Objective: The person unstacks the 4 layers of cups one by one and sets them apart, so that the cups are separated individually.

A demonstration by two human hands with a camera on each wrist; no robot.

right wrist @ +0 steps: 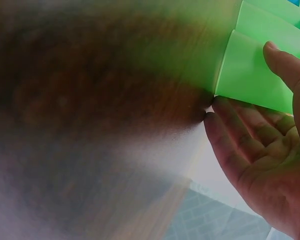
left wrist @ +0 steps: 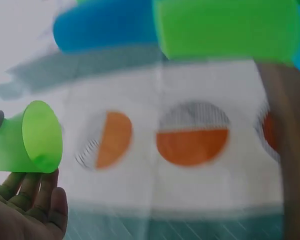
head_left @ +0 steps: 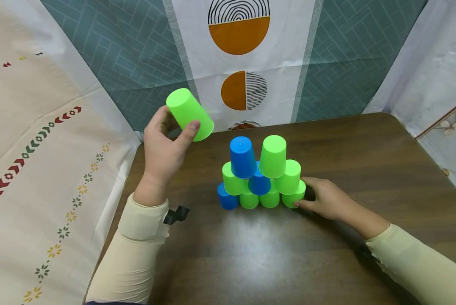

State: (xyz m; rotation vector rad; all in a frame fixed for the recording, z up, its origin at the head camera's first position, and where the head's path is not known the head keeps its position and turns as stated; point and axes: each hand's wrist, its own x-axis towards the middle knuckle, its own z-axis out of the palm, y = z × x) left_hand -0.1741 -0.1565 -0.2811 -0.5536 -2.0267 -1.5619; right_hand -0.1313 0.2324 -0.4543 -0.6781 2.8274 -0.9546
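My left hand (head_left: 162, 146) holds a green cup (head_left: 189, 113) in the air, left of a stack of upside-down cups. That cup is tilted, and its open mouth shows in the left wrist view. The stack has a bottom row of several cups, then three, then a blue cup (head_left: 241, 157) and a green cup (head_left: 273, 156) side by side on top. At the stack's right end my right hand (head_left: 327, 198) holds the bottom-row green cup (head_left: 294, 198). In the right wrist view its thumb (right wrist: 282, 62) lies on the cup's face, with the fingers along another side.
The stack stands on a brown wooden table (head_left: 243, 262). A patterned cloth (head_left: 243, 63) hangs behind the table's far edge. Light cloths hang at the left (head_left: 60, 169) and the right (head_left: 434, 76).
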